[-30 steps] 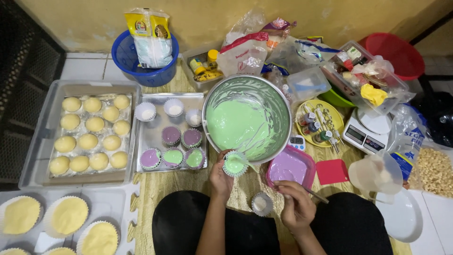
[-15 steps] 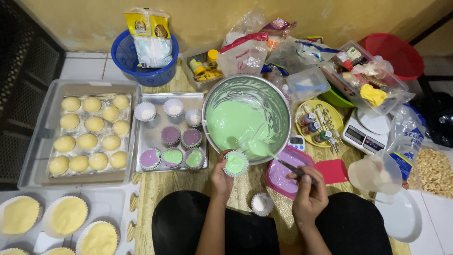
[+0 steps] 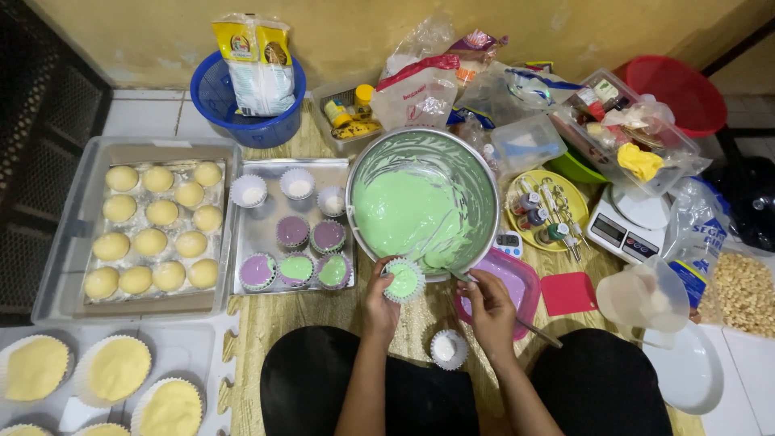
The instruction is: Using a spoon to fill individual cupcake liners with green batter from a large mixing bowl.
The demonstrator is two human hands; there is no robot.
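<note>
My left hand [image 3: 379, 305] holds a paper cupcake liner with green batter [image 3: 402, 280] against the near rim of a large metal bowl [image 3: 476, 173] of green batter. My right hand [image 3: 491, 305] grips a spoon [image 3: 539, 333], its tip at the bowl's rim beside the liner. A metal tray [image 3: 258, 234] to the left carries filled purple and green liners [image 3: 295, 268] and three white ones [image 3: 297, 182]. Another white liner [image 3: 448, 348] stands on the mat between my arms.
A pink container [image 3: 520, 282] sits under my right hand. A grey tray of yellow dough balls [image 3: 157, 230] lies far left, yellow cakes [image 3: 117, 367] below it. A kitchen scale [image 3: 626, 226], a yellow plate of small bottles [image 3: 545, 210], a blue basket [image 3: 242, 105], and bags crowd the back.
My right hand moved from the pink container up to the bowl's rim with the spoon. The left hand kept the green-filled liner at the bowl's edge.
</note>
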